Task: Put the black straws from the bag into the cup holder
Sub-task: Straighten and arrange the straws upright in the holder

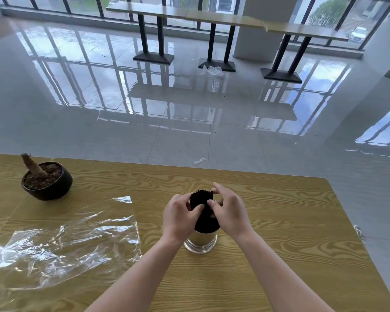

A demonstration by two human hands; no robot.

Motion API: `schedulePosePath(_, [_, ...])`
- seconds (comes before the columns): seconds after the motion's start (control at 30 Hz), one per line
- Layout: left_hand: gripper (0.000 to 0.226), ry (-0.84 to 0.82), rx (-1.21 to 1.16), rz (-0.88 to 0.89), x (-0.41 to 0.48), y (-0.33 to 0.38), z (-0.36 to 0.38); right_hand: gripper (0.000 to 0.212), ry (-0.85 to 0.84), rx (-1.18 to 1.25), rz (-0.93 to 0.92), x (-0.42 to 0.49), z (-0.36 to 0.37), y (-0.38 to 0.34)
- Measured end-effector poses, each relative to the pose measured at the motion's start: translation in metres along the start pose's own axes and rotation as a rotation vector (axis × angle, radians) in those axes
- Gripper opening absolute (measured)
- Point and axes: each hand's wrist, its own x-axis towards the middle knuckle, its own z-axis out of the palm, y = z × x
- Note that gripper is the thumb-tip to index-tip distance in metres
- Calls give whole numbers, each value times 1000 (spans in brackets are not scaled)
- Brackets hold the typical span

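A bundle of black straws (202, 199) stands upright in a shiny metal cup holder (200, 242) on the wooden table (279, 221). My left hand (178, 217) grips the bundle from the left, thumb and fingers curled round it. My right hand (229, 208) holds it from the right, fingertips pinching the straws near their tops. A clear plastic bag (63, 242) lies flat and crumpled on the table to the left, apart from both hands. The holder's upper rim is partly hidden by my hands.
A dark round pot (47, 183) with soil and a cut stump sits at the table's far left. The table's far edge runs just behind the holder, its right edge slants down to the right. Beyond lie a glossy tiled floor and high tables by windows.
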Motion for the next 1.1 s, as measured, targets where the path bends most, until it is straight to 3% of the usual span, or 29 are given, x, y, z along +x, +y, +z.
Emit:
schedulePosePath(0.23, [13, 11, 21, -41, 0, -1, 5, 12, 93, -98, 9, -2, 3, -4])
schedulePosePath(0.47, [3, -9, 21, -59, 1, -1, 5, 40, 26, -175, 96, 9, 2, -10])
schedulePosePath(0.67, [6, 8, 8, -45, 2, -2, 4, 13, 28, -155, 48, 4, 3, -10])
schedulePosePath(0.9, [10, 76, -14, -16, -1, -3, 6, 25, 81, -155, 11, 4, 1, -9])
schedulePosePath(1.1, [10, 63, -44, -32, 1, -1, 7, 15, 44, -164, 5, 5, 2, -6])
